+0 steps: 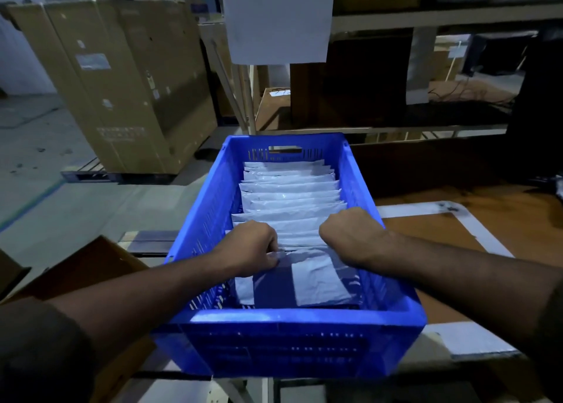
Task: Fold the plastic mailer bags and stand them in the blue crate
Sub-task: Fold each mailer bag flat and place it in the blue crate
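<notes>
A blue crate (283,317) stands in front of me on a table. Several folded white mailer bags (291,195) stand in a row inside it, from the far wall toward me. The nearest folded bag (320,277) leans at the front of the row, showing its white and dark sides. My left hand (251,247) is curled over the bag's top left edge and grips it. My right hand (353,235) is curled over its top right edge; its fingertips are hidden behind the knuckles.
Large cardboard boxes (122,79) stand on a pallet at the back left. A metal shelf rack (411,22) rises behind the crate, with a white sheet (277,19) hanging from it. A brown board with white edging (451,238) lies to the right.
</notes>
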{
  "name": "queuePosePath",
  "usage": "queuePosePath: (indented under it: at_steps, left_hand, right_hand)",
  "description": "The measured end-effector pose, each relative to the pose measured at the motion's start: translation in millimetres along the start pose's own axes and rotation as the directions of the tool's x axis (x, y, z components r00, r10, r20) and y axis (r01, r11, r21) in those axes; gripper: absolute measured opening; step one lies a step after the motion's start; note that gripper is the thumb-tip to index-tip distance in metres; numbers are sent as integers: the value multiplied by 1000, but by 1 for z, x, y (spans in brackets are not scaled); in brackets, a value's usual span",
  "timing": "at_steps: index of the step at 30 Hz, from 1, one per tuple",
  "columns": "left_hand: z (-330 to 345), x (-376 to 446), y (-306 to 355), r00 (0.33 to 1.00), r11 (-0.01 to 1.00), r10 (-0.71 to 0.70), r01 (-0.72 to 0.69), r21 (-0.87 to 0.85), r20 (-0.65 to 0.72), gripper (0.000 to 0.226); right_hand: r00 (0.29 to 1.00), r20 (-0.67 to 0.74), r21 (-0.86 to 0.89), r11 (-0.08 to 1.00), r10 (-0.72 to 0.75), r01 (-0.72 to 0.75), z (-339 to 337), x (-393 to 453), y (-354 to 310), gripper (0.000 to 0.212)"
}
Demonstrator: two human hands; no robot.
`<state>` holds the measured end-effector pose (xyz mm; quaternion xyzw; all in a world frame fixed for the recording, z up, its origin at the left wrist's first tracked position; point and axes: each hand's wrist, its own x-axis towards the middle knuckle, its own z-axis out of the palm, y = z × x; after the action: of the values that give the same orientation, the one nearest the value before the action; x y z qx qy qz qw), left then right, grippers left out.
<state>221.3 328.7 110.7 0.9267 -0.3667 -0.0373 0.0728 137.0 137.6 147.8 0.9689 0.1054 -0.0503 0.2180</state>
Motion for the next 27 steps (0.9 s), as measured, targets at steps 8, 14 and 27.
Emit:
queuePosePath:
  at_steps: [8,14,27]
  left_hand:
    - [4,0,3,1000,1000,-6,6,-14,0,10]
    - [-8,-12,12,977,970,151,-118,212,-151,35]
    - [23,-4,16,873,947,209,-293,133,441,50]
  right_hand:
    - [949,224,297,943,-221,149,14,-5,-37,30]
    - [802,468,473,872,-370,126,36,11,-46,33]
    - [862,414,327,932,-292,159,63,27,-40,42]
